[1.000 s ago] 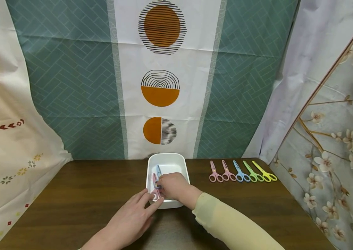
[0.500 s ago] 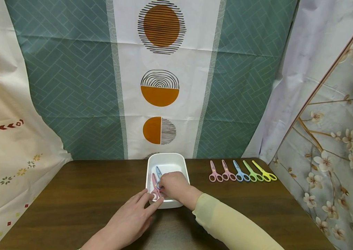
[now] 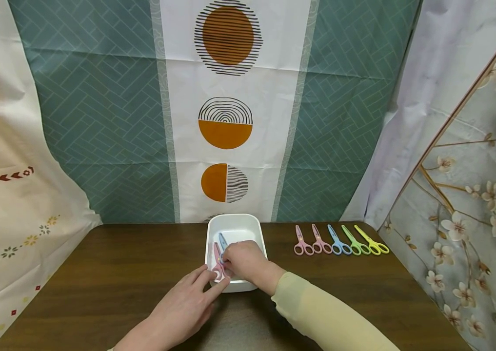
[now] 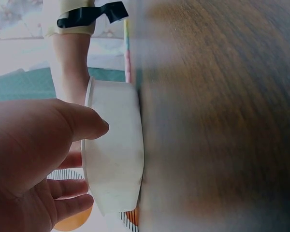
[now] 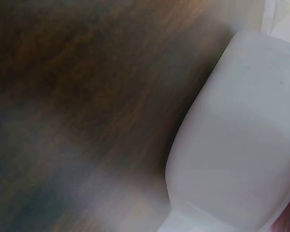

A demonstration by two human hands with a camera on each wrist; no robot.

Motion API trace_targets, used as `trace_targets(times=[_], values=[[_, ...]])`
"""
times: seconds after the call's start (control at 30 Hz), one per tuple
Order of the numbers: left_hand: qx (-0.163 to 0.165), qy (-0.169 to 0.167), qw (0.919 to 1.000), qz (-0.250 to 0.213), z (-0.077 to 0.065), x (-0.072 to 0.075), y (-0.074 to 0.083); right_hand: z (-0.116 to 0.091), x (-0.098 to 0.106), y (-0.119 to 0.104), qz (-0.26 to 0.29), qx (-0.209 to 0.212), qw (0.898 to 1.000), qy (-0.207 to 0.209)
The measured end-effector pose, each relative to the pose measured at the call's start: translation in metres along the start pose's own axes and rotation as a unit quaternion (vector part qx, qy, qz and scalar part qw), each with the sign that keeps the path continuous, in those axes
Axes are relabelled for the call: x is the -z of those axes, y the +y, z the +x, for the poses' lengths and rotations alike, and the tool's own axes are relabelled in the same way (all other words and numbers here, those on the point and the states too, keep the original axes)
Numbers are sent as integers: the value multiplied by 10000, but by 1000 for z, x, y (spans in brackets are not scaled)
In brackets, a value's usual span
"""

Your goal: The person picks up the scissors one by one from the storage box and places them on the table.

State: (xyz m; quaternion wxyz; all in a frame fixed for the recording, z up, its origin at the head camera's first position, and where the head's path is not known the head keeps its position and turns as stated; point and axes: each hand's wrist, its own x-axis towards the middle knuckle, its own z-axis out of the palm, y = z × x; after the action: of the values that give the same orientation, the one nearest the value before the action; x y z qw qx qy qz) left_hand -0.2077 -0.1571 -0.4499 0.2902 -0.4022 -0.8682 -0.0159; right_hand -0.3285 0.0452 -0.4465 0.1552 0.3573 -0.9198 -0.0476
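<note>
A white plastic tray [image 3: 254,230] sits on the table in the middle of the head view. Inside it, side by side, lie pink scissors [image 3: 217,253] and blue scissors [image 3: 223,240], blades pointing away. My left hand [image 3: 186,306] grips the tray's near left corner; in the left wrist view the thumb [image 4: 89,123] presses on the outer wall, fingers over the rim. My right hand [image 3: 245,259] reaches down into the tray and pinches the blue scissors at the handle, hiding most of its loops. In the right wrist view the tray's outer wall [image 5: 237,130] fills one side.
To the right on the brown table [image 3: 142,273] several scissors stand in a row: pink [image 3: 301,243], another pink [image 3: 319,243], blue [image 3: 337,243], green [image 3: 354,243] and yellow [image 3: 370,243]. Patterned cloth [image 3: 98,122] hangs behind the table and along both sides.
The blue scissors have shifted slightly toward me and settled beside the pink scissors, with my right hand following a little. The left hand stays at the tray's corner.
</note>
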Motion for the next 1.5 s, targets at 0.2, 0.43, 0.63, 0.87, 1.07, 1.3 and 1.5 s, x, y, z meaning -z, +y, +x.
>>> trace_targets(times=[0.2,0.43,0.63,0.87,1.07,1.3,1.5], values=[[33,-64,10000,-4,0,1,0,0,2,-1,87,-170,9998,-10],[101,-184,9998,-63,0,2,0,0,4,-1,20,-258,9996,136],[61,-109,9999,-32,0,0,0,-2,3,0,-125,-272,9986,426],[20,35,10000,-21,0,0,0,-4,5,2,-225,-317,9971,648],[101,-139,9998,-67,0,1,1,-11,9,6,-49,-354,9958,842],[200,-512,9984,-124,1,3,1,-22,13,17,242,-411,9923,1143],[180,-510,9985,-121,2,3,1,-31,21,25,307,-327,9886,1436]])
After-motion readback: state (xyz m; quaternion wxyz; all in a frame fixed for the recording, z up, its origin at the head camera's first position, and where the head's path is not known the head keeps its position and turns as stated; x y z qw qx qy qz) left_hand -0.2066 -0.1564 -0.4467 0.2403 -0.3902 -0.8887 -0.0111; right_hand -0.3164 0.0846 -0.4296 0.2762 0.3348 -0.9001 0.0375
